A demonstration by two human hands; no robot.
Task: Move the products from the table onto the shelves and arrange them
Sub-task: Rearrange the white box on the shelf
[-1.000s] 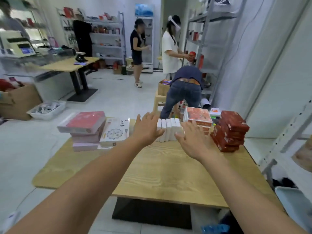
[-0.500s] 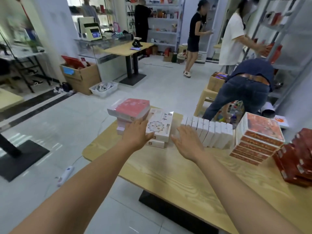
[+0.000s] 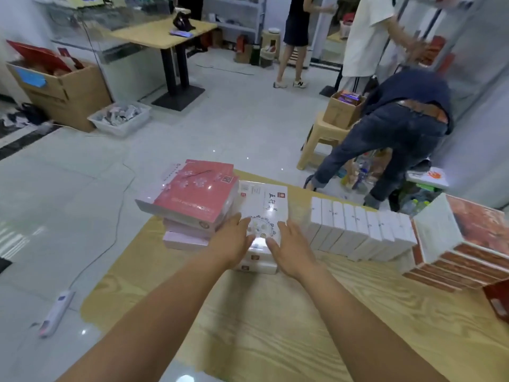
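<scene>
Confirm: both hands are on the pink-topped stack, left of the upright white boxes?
No. In the head view the left hand and right hand are on the white patterned stack, between the pink-topped stack and the upright white boxes.

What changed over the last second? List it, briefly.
Both hands swung leftward from the row of white boxes to the patterned white stack. The left hand now rests on its top at the left edge and the right hand at the right, fingers straight, nothing lifted yet. The pink stack, the row and the red-topped stack stay put on the table.
</scene>
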